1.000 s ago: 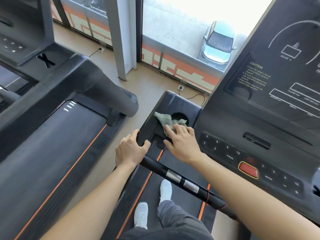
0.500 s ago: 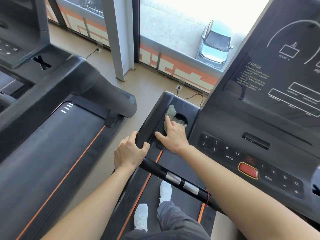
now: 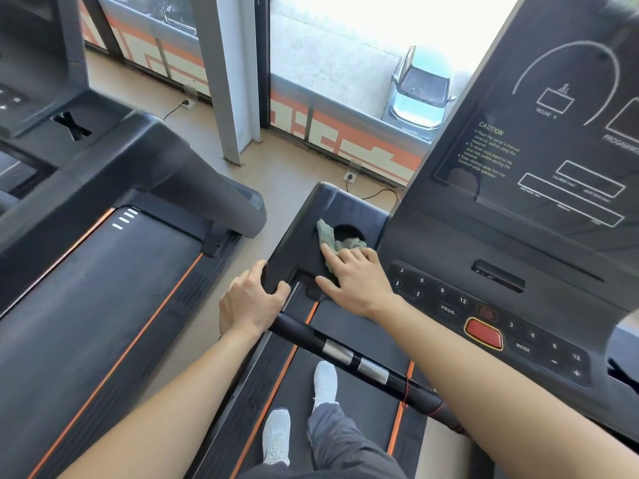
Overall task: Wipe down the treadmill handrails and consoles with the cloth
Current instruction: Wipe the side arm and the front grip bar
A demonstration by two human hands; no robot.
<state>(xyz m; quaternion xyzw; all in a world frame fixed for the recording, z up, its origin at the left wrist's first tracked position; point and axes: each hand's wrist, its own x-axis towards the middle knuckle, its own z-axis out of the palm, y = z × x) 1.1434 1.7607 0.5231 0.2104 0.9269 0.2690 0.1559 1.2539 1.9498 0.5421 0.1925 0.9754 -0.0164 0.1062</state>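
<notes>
Hands at work on a black treadmill, seen from above by the person standing on its belt. The right hand (image 3: 356, 281) lies flat, fingers straight and slightly spread, pressing a small grey-green cloth (image 3: 328, 236) onto the console's left side tray (image 3: 297, 229). The cloth is bunched under the fingertips, against the near rim of the round cup holder (image 3: 351, 231), with one corner poking out beyond the fingers. The flat hand probably spreads pressure so the cloth rubs the plastic instead of slipping free.

The left hand (image 3: 250, 300) is curled round the tray's near corner, fingers on one side and thumb on the other, apparently steadying the body while the other arm reaches forward.

Just below the wrists runs the front handlebar (image 3: 345, 356) with two silver grip sensors; neither hand grips it. To the right, the button panel (image 3: 484, 305), its red stop button (image 3: 483, 335) and the dark display (image 3: 553, 150) lie apart from the cloth. The wiping seems to be at the tray, with bar and console face yet to do. A second treadmill (image 3: 103, 288) stands to the left.
</notes>
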